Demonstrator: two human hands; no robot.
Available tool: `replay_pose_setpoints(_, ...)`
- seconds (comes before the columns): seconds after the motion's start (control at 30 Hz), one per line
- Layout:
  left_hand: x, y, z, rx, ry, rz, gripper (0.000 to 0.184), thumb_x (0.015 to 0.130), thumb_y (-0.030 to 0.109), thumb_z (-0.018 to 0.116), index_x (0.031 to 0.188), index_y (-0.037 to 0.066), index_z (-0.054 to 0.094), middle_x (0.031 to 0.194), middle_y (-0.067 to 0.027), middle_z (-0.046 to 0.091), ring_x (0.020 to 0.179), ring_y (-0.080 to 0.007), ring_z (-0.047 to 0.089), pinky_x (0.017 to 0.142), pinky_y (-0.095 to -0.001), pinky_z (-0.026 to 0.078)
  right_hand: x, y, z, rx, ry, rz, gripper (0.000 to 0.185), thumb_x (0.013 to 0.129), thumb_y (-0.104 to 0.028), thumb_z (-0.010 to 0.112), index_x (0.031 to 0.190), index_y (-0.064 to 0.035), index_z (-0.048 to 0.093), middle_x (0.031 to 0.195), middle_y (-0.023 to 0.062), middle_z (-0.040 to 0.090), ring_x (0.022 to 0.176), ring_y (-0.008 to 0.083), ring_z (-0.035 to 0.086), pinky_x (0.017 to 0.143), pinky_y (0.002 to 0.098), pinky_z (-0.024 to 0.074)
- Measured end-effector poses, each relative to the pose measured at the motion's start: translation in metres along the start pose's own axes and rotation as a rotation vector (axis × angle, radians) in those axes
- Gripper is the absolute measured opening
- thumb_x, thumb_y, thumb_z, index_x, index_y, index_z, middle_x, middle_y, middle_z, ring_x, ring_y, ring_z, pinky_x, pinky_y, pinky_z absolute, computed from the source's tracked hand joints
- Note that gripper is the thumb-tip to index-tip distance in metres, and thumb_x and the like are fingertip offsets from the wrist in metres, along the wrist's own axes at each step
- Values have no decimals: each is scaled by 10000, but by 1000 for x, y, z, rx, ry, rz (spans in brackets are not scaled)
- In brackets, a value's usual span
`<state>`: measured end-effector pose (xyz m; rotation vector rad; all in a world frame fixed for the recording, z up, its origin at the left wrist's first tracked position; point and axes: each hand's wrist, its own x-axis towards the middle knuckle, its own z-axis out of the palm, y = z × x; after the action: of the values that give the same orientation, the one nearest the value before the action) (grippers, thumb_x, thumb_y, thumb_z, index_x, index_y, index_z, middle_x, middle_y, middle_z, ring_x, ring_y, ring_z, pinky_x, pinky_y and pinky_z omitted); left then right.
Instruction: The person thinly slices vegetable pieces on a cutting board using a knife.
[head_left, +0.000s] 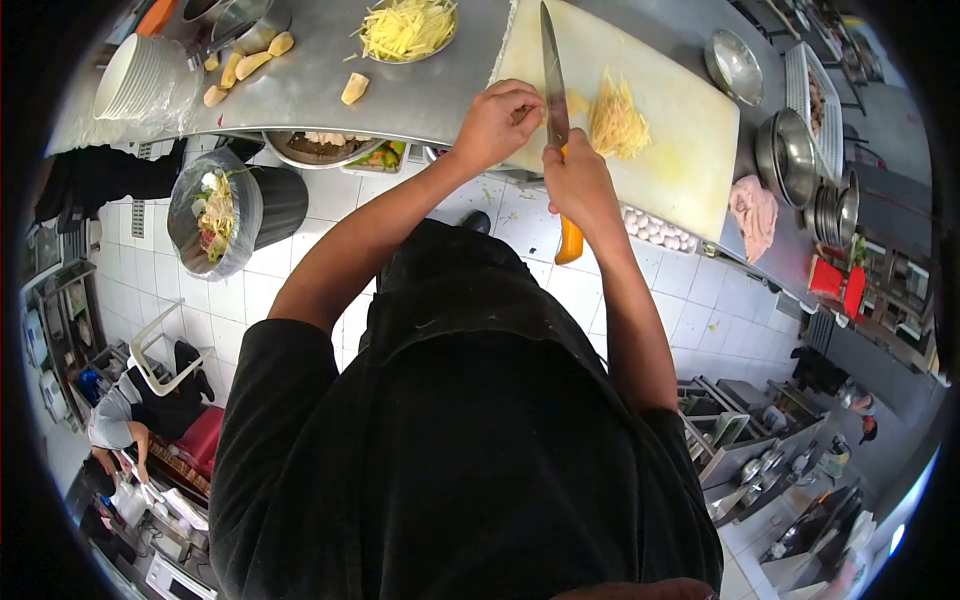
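Note:
My right hand [580, 185] grips a kitchen knife [553, 70] by its yellow handle, with the blade pointing away over the white cutting board [690, 120]. My left hand [500, 122] is just left of the blade, its fingers curled and pinched together; whatever may be in them is hidden. A heap of pale yellow shreds, which look like ginger [618, 120], lies on the board right of the knife. Close against the blade is a pale slice [577, 103]. More shreds fill a bowl [408, 60] on the steel counter, with a peeled piece [354, 88] nearby.
Peeled pieces [252, 66] and stacked white containers [140, 75] stand at left. A lined bin [213, 215] with scraps is on the floor. Metal bowls [733, 66], a pink cloth [753, 215] and a white basket [812, 105] sit at right. Eggs [660, 232] show below the board.

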<state>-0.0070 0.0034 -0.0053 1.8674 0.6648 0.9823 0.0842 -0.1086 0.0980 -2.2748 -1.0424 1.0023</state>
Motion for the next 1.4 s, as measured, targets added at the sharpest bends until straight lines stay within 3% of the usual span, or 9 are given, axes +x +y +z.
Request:
replay_pose_setpoints(0.1,2,-2,0,9,-3,18,99,869,67,695,937,-1,720,980,-78,706,812,-190,696,663,-294,592,17,19,13,-73,73,-104,289,980,-190,466,1099,73,484,706,181,605,486,261,620,507,382,522)
replay_pose_setpoints(0.4,3,-5,0,-5,26,48,76,855,56,682,890,0,721,945,-106,689,807,-242,682,691,-320,587,28,2,15,17,6,7,305,974,-195,472,1109,78,484,733,210,629,504,276,642,486,396,521)
replay_pose_setpoints(0.5,3,-4,2,-8,27,49,75,856,56,683,890,0,718,944,-103,687,811,-241,681,696,-322,582,23,2,9,50,-8,11,296,965,-195,477,1087,76,476,718,277,651,615,417,669,627,490,540)
replay_pose_setpoints(0.7,1,-2,1,0,24,29,79,859,71,687,883,1,715,929,-100,683,798,-241,672,682,-323,576,11,11,2,18,84,-35,283,972,-210,482,1057,58,503,763,316,649,721,467,666,696,533,522)
replay_pose_setpoints(0.8,1,-1,1,2,30,37,85,863,81,689,881,2,715,920,-96,681,789,-237,669,675,-319,571,12,20,2,-36,140,-70,280,985,-223,509,1103,30,526,697,148,599,490,236,614,508,362,507)
replay_pose_setpoints(1.0,1,-1,1,-6,29,8,85,861,76,697,887,-3,711,937,-91,684,770,-226,676,682,-313,577,2,15,-1,-37,88,-47,300,987,-233,512,1103,43,520,691,144,595,484,231,606,502,362,501)
replay_pose_setpoints(1.1,0,-2,1,-1,27,7,75,863,63,704,905,0,707,950,-80,692,786,-211,686,672,-304,575,-8,2,-6,6,30,22,304,977,-225,492,1076,61,518,793,336,647,787,495,660,722,542,510)
replay_pose_setpoints(1.4,0,-1,1,10,18,3,72,862,67,701,896,4,710,944,-81,690,782,-217,680,690,-314,563,-15,-5,-8,28,-9,34,313,974,-205,475,1074,91,501,715,311,643,667,448,675,646,512,531)
